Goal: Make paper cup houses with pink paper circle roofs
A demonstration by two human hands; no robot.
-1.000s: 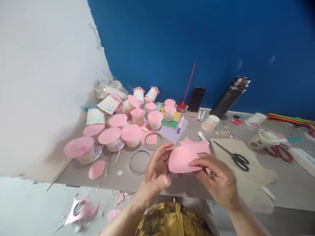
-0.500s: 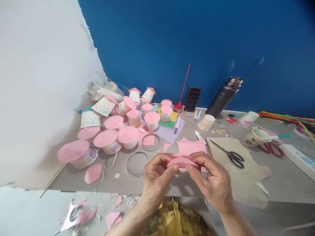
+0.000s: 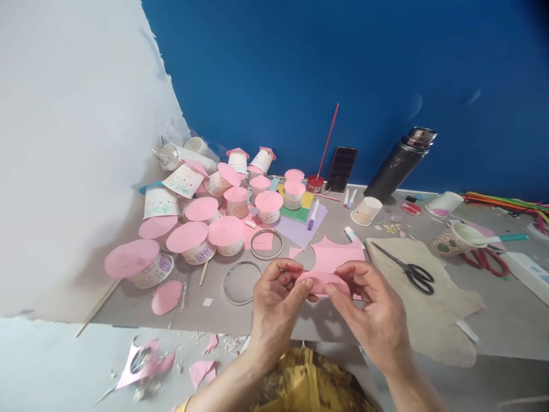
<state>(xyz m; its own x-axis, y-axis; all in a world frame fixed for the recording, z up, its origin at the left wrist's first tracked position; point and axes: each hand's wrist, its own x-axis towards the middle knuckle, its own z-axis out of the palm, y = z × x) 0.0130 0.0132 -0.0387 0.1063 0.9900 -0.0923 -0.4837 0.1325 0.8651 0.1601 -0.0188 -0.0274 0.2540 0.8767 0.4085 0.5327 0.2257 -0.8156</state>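
Between my two hands is a round piece of pink paper [image 3: 322,282], bent and seen at a slant. My left hand [image 3: 281,300] pinches its left side, thumb in front and fingers behind. On the right side my right hand [image 3: 373,309] grips it the same way. Behind the hands lies a pink sheet [image 3: 338,252] with round cut-outs along its edge. Black-handled scissors [image 3: 414,274] rest on a beige cloth [image 3: 450,297] to the right of my right hand. Two grey tape rings [image 3: 242,301] lie beyond my left hand.
Several paper cups topped with pink discs [image 3: 189,240] crowd the left of the table. A dark flask [image 3: 397,169], a phone [image 3: 342,169] and a white cup [image 3: 366,212] stand at the back. Red-handled scissors [image 3: 484,262] lie at right. Pink scraps [image 3: 146,363] litter the floor.
The pink paper disc has tilted and flattened, showing more of its front face instead of a folded curve. Both hands still hold it. The camera view has shifted slightly left.
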